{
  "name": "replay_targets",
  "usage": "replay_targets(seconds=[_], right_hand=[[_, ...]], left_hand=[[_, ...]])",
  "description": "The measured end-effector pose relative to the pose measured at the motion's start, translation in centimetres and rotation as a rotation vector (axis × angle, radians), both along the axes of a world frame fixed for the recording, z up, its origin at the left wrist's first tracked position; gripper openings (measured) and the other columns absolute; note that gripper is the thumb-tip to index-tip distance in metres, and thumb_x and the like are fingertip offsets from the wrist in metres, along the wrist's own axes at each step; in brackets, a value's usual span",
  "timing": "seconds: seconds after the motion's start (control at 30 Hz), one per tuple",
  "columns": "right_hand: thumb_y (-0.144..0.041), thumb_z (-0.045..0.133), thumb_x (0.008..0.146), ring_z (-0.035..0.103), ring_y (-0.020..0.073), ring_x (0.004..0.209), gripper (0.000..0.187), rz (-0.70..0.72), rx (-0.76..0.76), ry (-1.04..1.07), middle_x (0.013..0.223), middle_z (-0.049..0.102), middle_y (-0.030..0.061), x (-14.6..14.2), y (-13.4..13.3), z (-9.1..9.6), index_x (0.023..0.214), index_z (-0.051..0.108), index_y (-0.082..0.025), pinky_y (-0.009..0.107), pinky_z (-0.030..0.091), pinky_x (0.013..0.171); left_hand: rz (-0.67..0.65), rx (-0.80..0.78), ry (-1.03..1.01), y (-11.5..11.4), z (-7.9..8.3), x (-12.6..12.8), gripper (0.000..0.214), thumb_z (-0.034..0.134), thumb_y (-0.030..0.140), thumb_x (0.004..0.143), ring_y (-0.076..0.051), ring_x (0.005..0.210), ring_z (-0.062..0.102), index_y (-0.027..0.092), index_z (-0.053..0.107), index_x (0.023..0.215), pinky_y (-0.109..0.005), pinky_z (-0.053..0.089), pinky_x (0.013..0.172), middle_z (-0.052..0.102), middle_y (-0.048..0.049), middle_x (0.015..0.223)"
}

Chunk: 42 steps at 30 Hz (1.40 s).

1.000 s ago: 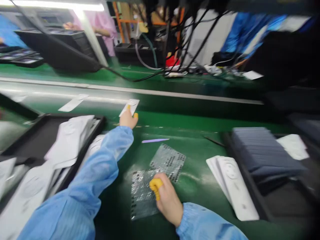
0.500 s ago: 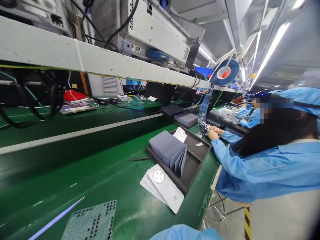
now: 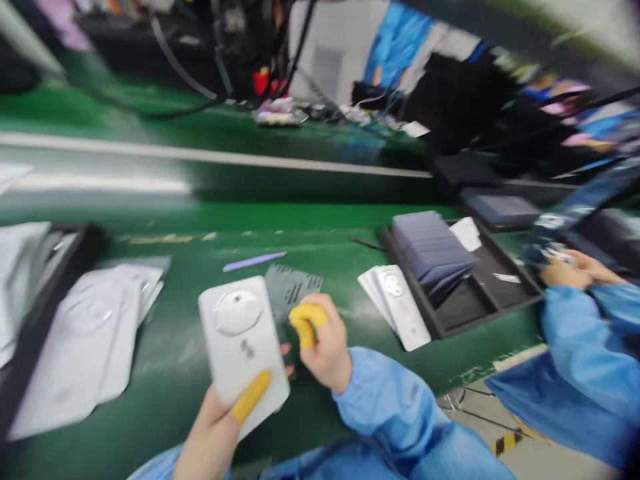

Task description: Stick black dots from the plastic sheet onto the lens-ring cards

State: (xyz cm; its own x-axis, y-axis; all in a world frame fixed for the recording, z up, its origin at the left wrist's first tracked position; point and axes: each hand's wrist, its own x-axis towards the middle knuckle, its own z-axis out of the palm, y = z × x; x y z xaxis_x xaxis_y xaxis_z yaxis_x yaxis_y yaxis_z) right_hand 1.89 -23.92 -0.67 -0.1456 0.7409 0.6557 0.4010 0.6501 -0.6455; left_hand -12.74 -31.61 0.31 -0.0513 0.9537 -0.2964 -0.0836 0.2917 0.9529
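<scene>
My left hand point(image 3: 215, 421) grips a white flat rectangular panel point(image 3: 227, 373) with rounded corners and a raised round disc near its top. A yellow finger cot covers the thumb, which lies across the panel's face. Just right of the panel, my right hand point(image 3: 326, 343) is closed, its finger and thumb in yellow cots pressed together; I cannot make out anything between them. Behind both hands, a grey-green sheet with small black marks point(image 3: 295, 283) lies on the bench, partly hidden by the panel. Purple tweezers point(image 3: 255, 261) lie beyond it.
White panels point(image 3: 107, 327) lie at left beside a black tray point(image 3: 89, 245). Narrow white pieces point(image 3: 403, 310) sit right, against a black divided tray point(image 3: 493, 303) holding a row of grey cards point(image 3: 433, 243). A co-worker's hands point(image 3: 570, 270) handle clear film at far right.
My view has swung left and down from the co-worker to the bench before me. Both my hands are now in sight, the left holding the white panel.
</scene>
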Motion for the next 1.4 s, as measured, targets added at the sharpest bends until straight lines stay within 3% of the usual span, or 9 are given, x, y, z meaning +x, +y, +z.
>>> replay_targets(seconds=[0.1, 0.23, 0.4, 0.5, 0.7, 0.87, 1.1, 1.23, 1.4], right_hand=[[-0.005, 0.048, 0.088, 0.056, 0.0163, 0.087, 0.02, 0.047, 0.001, -0.046, 0.092, 0.057, 0.0068, -0.2, -0.4, 0.4, 0.099, 0.057, -0.018, 0.035, 0.053, 0.081], [-0.004, 0.049, 0.087, 0.057, 0.018, 0.09, 0.022, 0.074, 0.007, -0.106, 0.095, 0.058, 0.0077, -0.5, -1.2, -0.3, 0.102, 0.056, -0.018, 0.042, 0.051, 0.088], [-0.002, 0.051, 0.084, 0.059, 0.0183, 0.092, 0.028, 0.054, 0.075, -0.196, 0.097, 0.063, 0.0076, -0.4, -1.4, -0.7, 0.105, 0.059, -0.018, 0.046, 0.048, 0.093], [-0.005, 0.052, 0.084, 0.059, 0.0206, 0.103, 0.029, 0.12, 0.063, -0.25, 0.11, 0.065, 0.0084, -0.2, -1.6, -0.1, 0.107, 0.06, -0.021, 0.052, 0.041, 0.102], [-0.018, 0.045, 0.088, 0.053, 0.0288, 0.122, 0.033, 0.223, 0.059, -0.276, 0.134, 0.053, 0.0169, 0.0, -2.1, 0.8, 0.119, 0.057, -0.017, 0.057, 0.037, 0.104], [-0.019, 0.044, 0.088, 0.049, 0.0305, 0.127, 0.036, 0.226, 0.042, -0.291, 0.139, 0.047, 0.0174, 0.2, -2.0, 0.8, 0.122, 0.055, -0.016, 0.058, 0.036, 0.105], [-0.016, 0.046, 0.088, 0.05, 0.031, 0.127, 0.038, 0.286, 0.014, -0.22, 0.139, 0.048, 0.0182, 0.4, -1.9, 0.8, 0.124, 0.055, -0.014, 0.057, 0.042, 0.102], [-0.015, 0.045, 0.088, 0.049, 0.0315, 0.127, 0.039, 0.295, 0.01, -0.184, 0.14, 0.048, 0.0177, 0.3, -1.9, 0.7, 0.126, 0.054, -0.014, 0.058, 0.044, 0.1], [-0.019, 0.046, 0.09, 0.038, 0.0357, 0.136, 0.043, 0.318, -0.005, -0.225, 0.149, 0.036, 0.0183, 0.0, -2.0, 0.5, 0.133, 0.049, -0.013, 0.063, 0.042, 0.101]], left_hand=[[0.155, -0.234, -0.18, -1.2, -0.4, 1.2, 0.053, 0.075, 0.053, 0.069, -0.035, 0.099, 0.068, 0.015, 0.073, 0.107, -0.039, 0.058, 0.083, 0.075, -0.0121, 0.105], [0.287, -0.277, -0.267, -1.7, 0.4, 2.7, 0.062, 0.073, 0.046, 0.075, -0.033, 0.121, 0.057, 0.02, 0.06, 0.13, -0.035, 0.053, 0.093, 0.069, -0.0084, 0.121], [0.311, -0.246, -0.356, -2.4, 0.5, 2.8, 0.056, 0.074, 0.043, 0.076, -0.03, 0.121, 0.058, 0.021, 0.063, 0.126, -0.029, 0.054, 0.092, 0.066, -0.0065, 0.128], [0.378, -0.225, -0.352, -2.6, 0.2, 2.6, 0.058, 0.073, 0.041, 0.076, -0.031, 0.122, 0.057, 0.023, 0.06, 0.13, -0.031, 0.054, 0.093, 0.065, -0.0065, 0.129], [0.453, -0.143, -0.372, -3.2, -0.1, 2.8, 0.049, 0.073, 0.041, 0.077, -0.031, 0.126, 0.052, 0.027, 0.065, 0.123, -0.037, 0.046, 0.105, 0.064, -0.0039, 0.131], [0.42, -0.107, -0.27, -3.4, -0.4, 2.9, 0.043, 0.072, 0.044, 0.077, -0.032, 0.128, 0.051, 0.035, 0.067, 0.119, -0.041, 0.042, 0.109, 0.062, 0.0023, 0.133], [0.356, -0.075, -0.233, -2.5, 0.9, 2.7, 0.039, 0.07, 0.051, 0.077, -0.029, 0.128, 0.052, 0.046, 0.066, 0.116, -0.038, 0.048, 0.105, 0.064, 0.0103, 0.129], [0.328, -0.059, -0.247, -2.5, 1.0, 2.8, 0.042, 0.067, 0.054, 0.078, -0.03, 0.13, 0.05, 0.046, 0.064, 0.12, -0.04, 0.048, 0.105, 0.06, 0.0096, 0.133], [0.336, -0.031, -0.094, -3.1, -0.2, 2.3, 0.042, 0.067, 0.049, 0.08, -0.031, 0.125, 0.054, 0.042, 0.065, 0.121, -0.042, 0.045, 0.107, 0.064, 0.0055, 0.13]])
